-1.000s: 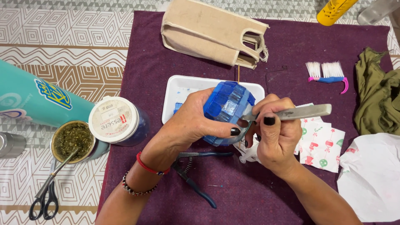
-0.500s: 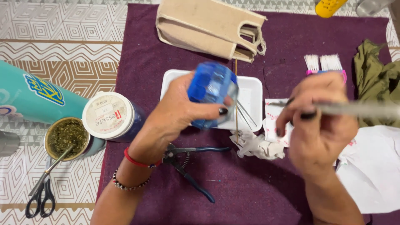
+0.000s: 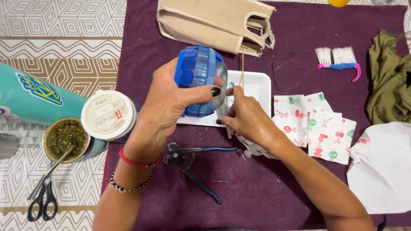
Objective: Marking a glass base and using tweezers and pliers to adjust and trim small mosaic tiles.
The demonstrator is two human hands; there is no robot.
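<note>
- Purple cloth: we see it spread over the patterned counter and carrying most of the work; we judge it a soft, non-slip base, so the work is best kept above it.
- Beige fabric bag, at 12 o'clock from the hands, lying flat and well apart from them.
- Left hand: its fingers are clenched round the blue faceted container, thumb across the near side, holding it tilted above the left end of the white tray. We would hold this grip firm and steady so the container cannot turn.
- Right hand: its fingers are pinched on a thin metal tool, of which little shows, the tip meeting the container's lower edge at 3 o'clock. We judge short, controlled strokes safest here, directed away from the left thumb.
- Printed paper squares, at 3 o'clock from the right hand, overlapping one another.
- Round white lid on a jar, at 9 o'clock from the left hand, near a cup of green herb.
- Blue-handled pliers, at 6 o'clock, lying open just below both hands, within easy reach.
- Small brush, at 2 o'clock, well apart.
- Thin wooden stick, upright over the tray; we would keep the tool clear of it.
</note>
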